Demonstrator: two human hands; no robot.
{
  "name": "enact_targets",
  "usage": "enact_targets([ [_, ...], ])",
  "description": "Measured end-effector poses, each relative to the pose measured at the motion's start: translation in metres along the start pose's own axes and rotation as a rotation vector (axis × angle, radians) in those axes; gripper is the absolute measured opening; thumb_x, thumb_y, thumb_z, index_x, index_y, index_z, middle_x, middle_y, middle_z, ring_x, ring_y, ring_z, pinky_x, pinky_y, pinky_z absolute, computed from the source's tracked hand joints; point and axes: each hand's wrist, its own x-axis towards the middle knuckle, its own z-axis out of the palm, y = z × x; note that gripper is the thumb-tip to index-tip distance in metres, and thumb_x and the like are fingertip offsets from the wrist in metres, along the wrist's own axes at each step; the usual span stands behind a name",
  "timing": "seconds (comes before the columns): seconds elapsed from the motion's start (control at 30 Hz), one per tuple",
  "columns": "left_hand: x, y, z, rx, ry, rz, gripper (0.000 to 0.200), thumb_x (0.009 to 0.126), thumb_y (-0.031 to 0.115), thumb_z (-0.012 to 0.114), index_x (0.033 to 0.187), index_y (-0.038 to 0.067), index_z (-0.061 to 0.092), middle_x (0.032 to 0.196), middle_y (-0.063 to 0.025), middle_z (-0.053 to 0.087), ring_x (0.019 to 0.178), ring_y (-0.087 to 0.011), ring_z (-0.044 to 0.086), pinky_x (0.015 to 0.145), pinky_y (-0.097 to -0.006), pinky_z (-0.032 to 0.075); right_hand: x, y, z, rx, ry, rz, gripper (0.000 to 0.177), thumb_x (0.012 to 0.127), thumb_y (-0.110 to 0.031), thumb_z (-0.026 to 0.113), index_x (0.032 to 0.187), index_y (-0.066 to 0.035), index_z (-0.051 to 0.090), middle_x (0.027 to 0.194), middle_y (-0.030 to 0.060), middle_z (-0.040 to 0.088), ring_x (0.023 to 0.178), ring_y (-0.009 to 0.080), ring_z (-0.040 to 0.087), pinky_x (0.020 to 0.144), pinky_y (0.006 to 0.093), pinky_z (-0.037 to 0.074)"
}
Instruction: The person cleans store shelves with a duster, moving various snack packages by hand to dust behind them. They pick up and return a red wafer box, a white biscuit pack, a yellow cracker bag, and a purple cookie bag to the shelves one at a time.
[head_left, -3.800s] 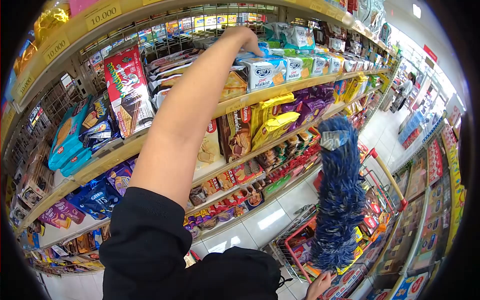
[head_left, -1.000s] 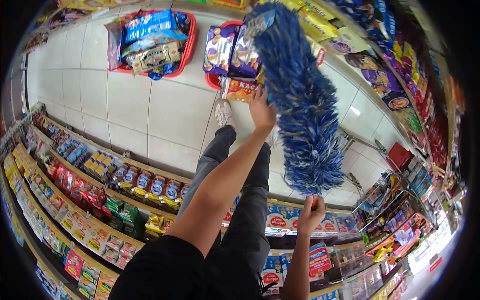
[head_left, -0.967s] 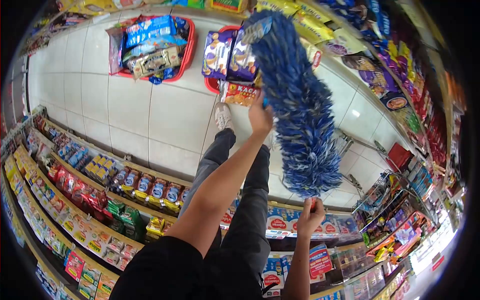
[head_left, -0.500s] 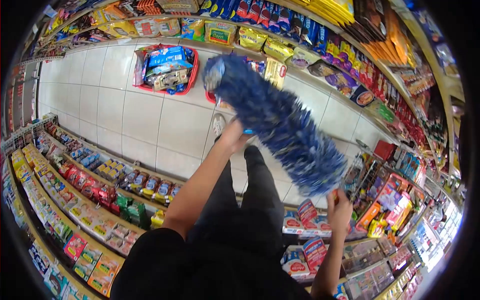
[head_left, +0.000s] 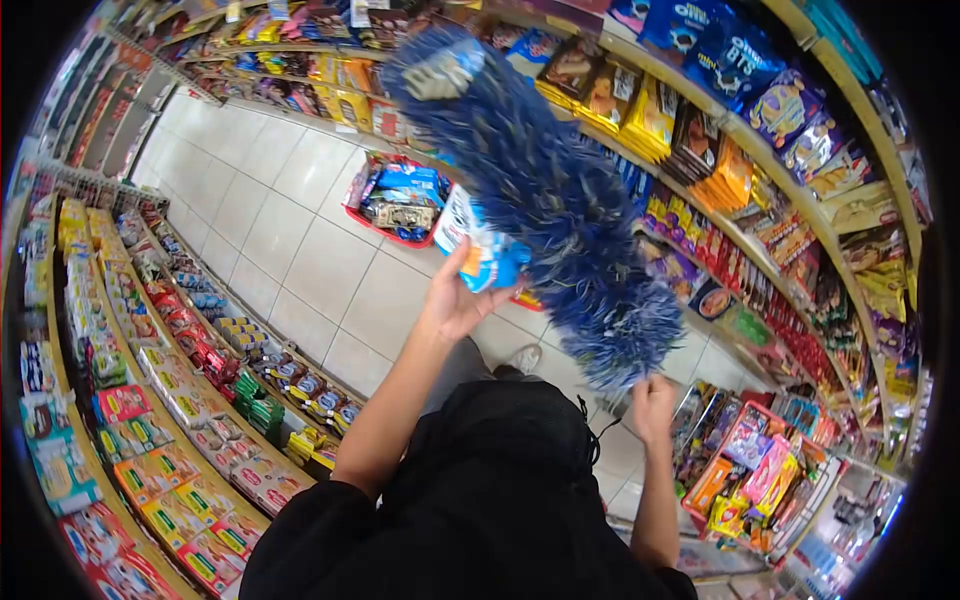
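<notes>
A blue feather duster [head_left: 590,220] stretches diagonally across the middle of the view, its fluffy head reaching up to the left. My right hand [head_left: 653,408] is closed around its lower end, where the handle comes out. In my left hand [head_left: 460,303] is a blue and white snack packet [head_left: 483,245], held with the thumb on its face and the fingers behind it. The duster overlaps the packet's right side, so part of the packet is hidden. Below my left hand, a red basket is mostly covered.
A red basket [head_left: 356,214] full of packets stands on the tiled floor [head_left: 300,270]. Shelves of biscuits and chocolate packets [head_left: 640,115] curve along the far side. Lower shelves of boxed goods [head_left: 215,430] line the left. Another red basket of snacks [head_left: 765,475] is at right.
My left hand has come up from floor level, and the blue and white packet now shows in it. The view has shifted towards the shelves. My right hand still grips the duster.
</notes>
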Motion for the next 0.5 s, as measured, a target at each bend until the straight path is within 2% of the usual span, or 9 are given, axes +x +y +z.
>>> enact_targets([
  [0.07,-0.011,-0.016,0.004,-0.047,-0.031,-0.061,0.045,0.089,0.041,0.051,0.12,0.008,0.048,0.113,-0.0107,0.059,0.103,-0.0243,0.058,0.091,-0.0438,0.046,0.009,-0.034,0.013,-0.12,-0.029,-0.081,0.021,0.084,-0.022,0.055,0.081,-0.001,0.056,0.056,0.0158,0.051,0.049,0.0267,0.05,0.052,0.0344,0.041],
  [0.1,-0.016,-0.022,0.008,-0.038,-0.02,-0.033,0.047,0.089,0.043,0.05,0.119,0.006,0.049,0.114,-0.0119,0.058,0.103,-0.0253,0.058,0.091,-0.0434,0.046,0.015,-0.051,0.02,-0.178,-0.043,-0.115,0.023,0.085,-0.024,0.055,0.081,-0.001,0.056,0.057,0.0166,0.051,0.049,0.0295,0.05,0.052,0.0354,0.041],
  [0.17,-0.025,-0.033,0.02,-0.019,0.004,0.015,0.052,0.088,0.047,0.049,0.117,0.004,0.05,0.117,-0.0145,0.057,0.101,-0.0274,0.058,0.092,-0.0426,0.045,0.031,-0.069,0.022,-0.126,0.008,-0.019,0.027,0.086,-0.029,0.055,0.081,-0.002,0.055,0.058,0.0189,0.052,0.054,0.0355,0.053,0.053,0.0383,0.042],
  [0.2,-0.031,-0.037,0.031,0.025,0.069,0.026,0.058,0.087,0.051,0.049,0.119,0.002,0.048,0.111,-0.0137,0.057,0.1,-0.0288,0.057,0.092,-0.0424,0.045,0.035,-0.073,0.023,-0.097,0.036,0.029,0.029,0.086,-0.031,0.054,0.082,-0.002,0.055,0.059,0.0201,0.053,0.057,0.0385,0.054,0.054,0.0398,0.042],
  [0.3,-0.026,-0.05,0.044,-0.168,0.262,0.071,0.065,0.085,0.055,0.05,0.122,0.001,0.044,0.102,-0.0121,0.056,0.099,-0.0305,0.056,0.092,-0.0415,0.045,0.028,-0.071,0.02,-0.017,-0.021,0.039,0.029,0.085,-0.032,0.055,0.082,-0.003,0.055,0.062,0.022,0.055,0.062,0.0414,0.056,0.054,0.0427,0.041],
  [0.33,-0.022,-0.048,0.039,-0.197,0.196,-0.033,0.063,0.084,0.056,0.05,0.118,0.003,0.049,0.089,-0.0093,0.055,0.096,-0.0293,0.057,0.092,-0.0407,0.045,0.021,-0.064,0.025,-0.008,-0.015,-0.038,0.027,0.085,-0.031,0.055,0.084,-0.003,0.056,0.061,0.0218,0.055,0.061,0.0403,0.057,0.054,0.0436,0.042],
  [0.37,-0.02,-0.054,0.035,-0.168,0.09,-0.014,0.056,0.084,0.056,0.049,0.106,0.005,0.056,0.086,-0.0087,0.057,0.091,-0.0264,0.058,0.085,-0.0403,0.047,0.019,-0.058,0.025,-0.055,-0.024,-0.09,0.027,0.085,-0.031,0.055,0.084,-0.004,0.056,0.062,0.0218,0.055,0.062,0.0405,0.057,0.055,0.0438,0.042],
  [0.43,-0.019,-0.074,0.032,-0.04,0.033,0.119,0.056,0.082,0.055,0.055,0.11,0.006,0.057,0.104,-0.0097,0.059,0.1,-0.0273,0.054,0.093,-0.042,0.041,0.012,-0.053,0.024,-0.152,-0.042,-0.184,0.027,0.085,-0.031,0.056,0.085,-0.004,0.056,0.062,0.0218,0.056,0.063,0.0407,0.058,0.056,0.0443,0.043],
  [0.5,-0.015,-0.076,0.031,-0.111,0.062,0.079,0.055,0.081,0.049,0.061,0.113,0.005,0.051,0.112,-0.0122,0.053,0.103,-0.0281,0.053,0.094,-0.0434,0.041,0.016,-0.054,0.022,-0.186,-0.001,-0.121,0.026,0.086,-0.032,0.054,0.091,-0.007,0.059,0.065,0.0224,0.058,0.068,0.0409,0.059,0.058,0.045,0.045],
])
